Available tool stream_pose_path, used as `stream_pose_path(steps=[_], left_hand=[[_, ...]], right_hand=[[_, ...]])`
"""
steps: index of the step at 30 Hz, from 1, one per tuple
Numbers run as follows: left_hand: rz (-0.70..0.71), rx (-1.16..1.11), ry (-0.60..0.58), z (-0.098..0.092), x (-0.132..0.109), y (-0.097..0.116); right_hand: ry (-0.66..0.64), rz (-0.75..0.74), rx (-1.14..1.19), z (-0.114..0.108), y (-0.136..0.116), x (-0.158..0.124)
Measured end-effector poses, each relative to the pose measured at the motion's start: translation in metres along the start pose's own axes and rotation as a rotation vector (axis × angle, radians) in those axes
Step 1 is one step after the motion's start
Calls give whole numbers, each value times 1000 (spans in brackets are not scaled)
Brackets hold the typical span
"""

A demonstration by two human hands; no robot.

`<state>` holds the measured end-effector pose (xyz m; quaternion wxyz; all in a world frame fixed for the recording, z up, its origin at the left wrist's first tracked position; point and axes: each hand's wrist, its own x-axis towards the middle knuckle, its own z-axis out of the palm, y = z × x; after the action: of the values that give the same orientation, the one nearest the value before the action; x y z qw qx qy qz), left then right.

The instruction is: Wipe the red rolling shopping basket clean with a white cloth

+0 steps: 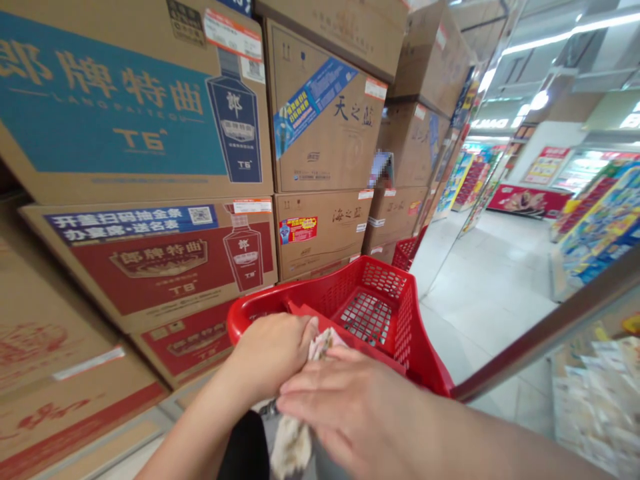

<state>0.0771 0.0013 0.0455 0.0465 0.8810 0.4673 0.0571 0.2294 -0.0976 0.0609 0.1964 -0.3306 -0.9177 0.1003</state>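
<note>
My left hand [270,353] is closed round a crumpled pale cloth [320,347] at the near rim of a red plastic shopping trolley [400,313]. My right hand [345,407] lies over the same cloth, fingers stretched flat and close together, pressing it from the right. More of the cloth hangs below my hands [293,447]. The trolley's mesh basket shows nothing inside it.
Stacked cardboard liquor cartons [150,167] form a wall on the left, close to the trolley. A second red basket [407,250] stands further along them. A tiled aisle [490,280] runs ahead to the right, with colourful displays [600,227] and a metal rail [550,327] beside it.
</note>
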Motion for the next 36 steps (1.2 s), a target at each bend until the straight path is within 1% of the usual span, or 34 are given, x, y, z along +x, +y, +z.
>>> stream_pose_path(steps=[3,4,5,7,10,11,12,13,15,16,17,18,21,22,23,25,28,29,30,31,32,35,36], left_hand=[[40,-18,10,-1,-1,-1],[54,-23,9,-2,-1,-1],[61,-27,10,-2,-2,-1],[46,-29,21,-2,-3,-2],[3,-12,41,-2,-5,-1],[-6,-5,47,-2,-6,-1],[-11,-1,53,-2,-7,0],[-10,0,56,-2,-8,0],[4,1,54,-3,-10,-1],[19,0,51,-4,-11,-1],[34,-4,53,-4,-11,-3],[47,-14,62,-5,-12,-4],[57,-77,124,-5,-13,-11],[59,-94,137,-5,-13,-13],[63,-103,138,-5,-13,-14],[70,-96,113,-6,-13,-16],[45,-77,79,-9,-14,-15],[32,-78,78,-10,-15,-14],[23,-81,82,-11,-16,-13],[21,-82,88,-11,-17,-12],[21,-79,92,-10,-17,-11],[18,-60,102,-8,-18,-10],[23,-57,109,-8,-17,-10]], right_hand=[[45,148,19,-7,1,-1],[39,164,2,-7,2,-4],[25,149,-19,-6,2,-7],[-8,61,-47,-4,3,-11],[-66,-148,-29,-2,2,-11],[-78,-179,-16,-3,1,-10],[-72,-166,-8,-3,0,-8],[-44,-118,-2,-3,-1,-7],[59,34,2,-4,-3,-5],[93,95,1,-3,-4,-4],[97,120,-2,-1,-5,-4],[80,101,-2,1,-5,-4],[13,-81,12,10,-6,-2],[10,-124,28,13,-6,-1],[25,-131,52,15,-6,1],[96,-33,110,17,-8,4],[262,168,182,18,-12,8],[294,197,188,19,-13,8],[299,195,187,20,-13,9],[281,158,182,22,-12,9],[249,89,176,25,-11,8],[130,-173,188,32,-4,8],[107,-218,204,33,-2,9]])
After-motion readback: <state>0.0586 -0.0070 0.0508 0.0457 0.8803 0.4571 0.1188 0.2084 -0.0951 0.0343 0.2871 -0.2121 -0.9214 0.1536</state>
